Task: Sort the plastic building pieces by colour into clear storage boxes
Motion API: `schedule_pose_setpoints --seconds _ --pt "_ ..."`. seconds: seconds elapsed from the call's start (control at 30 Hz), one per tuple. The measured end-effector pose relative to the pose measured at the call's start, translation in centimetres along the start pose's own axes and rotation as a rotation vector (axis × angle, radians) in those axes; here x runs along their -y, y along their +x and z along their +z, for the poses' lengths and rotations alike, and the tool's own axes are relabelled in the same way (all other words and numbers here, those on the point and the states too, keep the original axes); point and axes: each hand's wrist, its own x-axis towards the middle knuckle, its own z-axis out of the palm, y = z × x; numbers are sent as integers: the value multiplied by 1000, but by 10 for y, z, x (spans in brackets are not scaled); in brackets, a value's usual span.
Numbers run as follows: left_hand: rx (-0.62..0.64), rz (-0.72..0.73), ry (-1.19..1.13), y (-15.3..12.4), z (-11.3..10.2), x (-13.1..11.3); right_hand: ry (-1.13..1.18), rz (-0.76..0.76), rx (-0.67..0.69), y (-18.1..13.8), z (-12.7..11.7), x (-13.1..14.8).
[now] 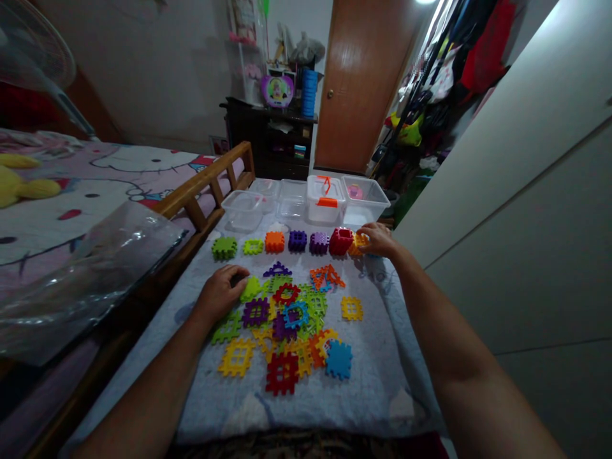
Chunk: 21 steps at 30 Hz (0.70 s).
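My cloth-covered worktop [377, 389] carries clear plastic boxes [366, 191] along its far end. Across its middle spreads a heap of notched pieces [285, 327], with a row of colour-sorted stacks [297, 241] between heap and boxes. My right hand [379, 240] curls over the yellow stack [356, 247], beside the red stack [340, 243]; my left hand [224, 292], fingers bent, is at a lime piece [251, 291]. I cannot tell whether either hand grips anything.

Green stack [224, 248], orange stack [274, 242], 2 purple stacks [297, 241], red stack [341, 242], blue square [338, 360]; cloth [373, 395] pale blue, perhaps faintly patterned.
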Motion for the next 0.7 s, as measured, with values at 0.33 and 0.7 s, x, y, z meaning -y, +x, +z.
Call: schedule_pose_setpoints --seconds 0.33,0.7 --pt "17 -10 -1 1 1 1 119 -37 -267 -41 -11 7" --pt "27 -10 9 -1 0 0 331 -93 253 -128 24 60"
